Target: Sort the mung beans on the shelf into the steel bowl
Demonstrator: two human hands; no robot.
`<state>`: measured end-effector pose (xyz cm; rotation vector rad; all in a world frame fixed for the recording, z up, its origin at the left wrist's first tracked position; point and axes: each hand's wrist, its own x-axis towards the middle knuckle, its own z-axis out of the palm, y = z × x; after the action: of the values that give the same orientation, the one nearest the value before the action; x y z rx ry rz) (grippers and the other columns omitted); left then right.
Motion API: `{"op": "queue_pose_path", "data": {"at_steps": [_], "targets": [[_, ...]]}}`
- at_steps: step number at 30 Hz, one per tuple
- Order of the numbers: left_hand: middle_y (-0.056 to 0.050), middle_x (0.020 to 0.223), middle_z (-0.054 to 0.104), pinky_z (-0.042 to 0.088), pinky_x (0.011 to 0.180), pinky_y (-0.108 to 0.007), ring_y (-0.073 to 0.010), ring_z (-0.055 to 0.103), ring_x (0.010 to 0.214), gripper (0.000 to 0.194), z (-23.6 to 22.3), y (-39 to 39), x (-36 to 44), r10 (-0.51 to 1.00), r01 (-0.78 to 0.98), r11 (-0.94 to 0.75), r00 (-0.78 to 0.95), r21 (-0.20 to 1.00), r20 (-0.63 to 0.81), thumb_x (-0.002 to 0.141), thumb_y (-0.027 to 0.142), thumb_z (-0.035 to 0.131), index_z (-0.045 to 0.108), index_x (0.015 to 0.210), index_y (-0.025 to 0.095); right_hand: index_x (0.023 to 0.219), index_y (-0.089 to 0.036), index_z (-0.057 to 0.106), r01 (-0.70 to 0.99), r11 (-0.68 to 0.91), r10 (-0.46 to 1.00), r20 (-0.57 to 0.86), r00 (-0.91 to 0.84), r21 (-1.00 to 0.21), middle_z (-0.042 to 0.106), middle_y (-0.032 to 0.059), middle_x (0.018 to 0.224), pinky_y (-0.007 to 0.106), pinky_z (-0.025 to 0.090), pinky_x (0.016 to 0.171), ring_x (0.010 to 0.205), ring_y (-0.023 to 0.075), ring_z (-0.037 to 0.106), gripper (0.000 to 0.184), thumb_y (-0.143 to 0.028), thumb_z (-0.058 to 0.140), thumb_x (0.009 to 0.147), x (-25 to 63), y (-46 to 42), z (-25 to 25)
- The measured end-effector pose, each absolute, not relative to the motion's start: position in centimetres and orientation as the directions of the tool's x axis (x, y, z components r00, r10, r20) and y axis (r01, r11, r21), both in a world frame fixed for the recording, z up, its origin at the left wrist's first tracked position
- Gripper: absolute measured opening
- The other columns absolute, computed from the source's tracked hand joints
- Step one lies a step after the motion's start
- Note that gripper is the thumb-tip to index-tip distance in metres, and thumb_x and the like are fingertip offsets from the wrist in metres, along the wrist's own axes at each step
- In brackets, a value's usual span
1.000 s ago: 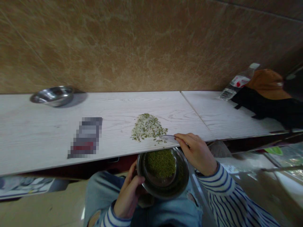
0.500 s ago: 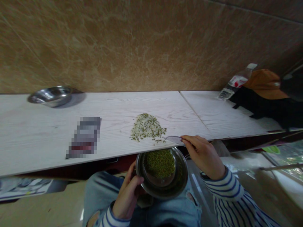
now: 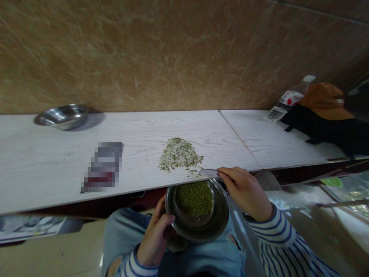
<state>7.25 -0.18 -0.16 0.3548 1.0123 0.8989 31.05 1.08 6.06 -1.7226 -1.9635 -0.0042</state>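
Observation:
My left hand (image 3: pixel 155 240) grips the left rim of a steel bowl (image 3: pixel 220 219) held over my lap, just below the table's front edge. The bowl holds a heap of green mung beans (image 3: pixel 194 198). My right hand (image 3: pixel 246 192) pinches the handle of a spoon (image 3: pixel 209 173), whose bowl rests at the table edge right above the steel bowl. A small pile of mixed rice and green beans (image 3: pixel 179 154) lies on the white wooden table (image 3: pixel 57 161) just left of the spoon.
A second steel bowl (image 3: pixel 62 116) stands at the table's far left by the wall. A blurred-out flat object (image 3: pixel 102 167) lies left of the pile. At the right are a plastic bottle (image 3: pixel 290 99), an orange cap (image 3: pixel 324 100) and a black bag (image 3: pixel 325 129).
The spoon and my right hand have shifted slightly along the table edge next to the pile. My left hand and the bowl have stayed put.

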Motion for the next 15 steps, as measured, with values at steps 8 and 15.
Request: {"op": "queue_pose_path", "data": {"at_steps": [8,15], "targets": [[-0.003,0.096,0.065,0.047,0.064,-0.031,-0.0212,0.057,0.081,0.063,0.0,-0.1,7.3,0.785,-0.464,0.607,0.221,0.646,-0.579,0.062,0.016,0.058,0.047,0.124,0.025,0.102,-0.020,0.062,0.916,0.221,0.915,0.397,-0.075,-0.336,0.067,0.0025,0.089,0.030,0.048,0.078,0.083,0.0147,0.061,0.022,-0.025,0.045,0.089,30.1,0.9,6.3],[-0.004,0.102,0.064,0.047,0.064,-0.031,-0.0207,0.057,0.081,0.064,0.0,-0.1,7.3,0.779,-0.459,0.612,0.212,0.644,-0.590,0.061,0.017,0.058,0.049,0.123,0.026,0.103,-0.019,0.061,0.921,0.217,0.913,0.402,-0.074,-0.323,0.068,0.0045,0.089,0.032,0.049,0.078,0.083,0.0163,0.062,0.023,-0.024,0.044,0.089,29.4,1.6,6.2]]}}
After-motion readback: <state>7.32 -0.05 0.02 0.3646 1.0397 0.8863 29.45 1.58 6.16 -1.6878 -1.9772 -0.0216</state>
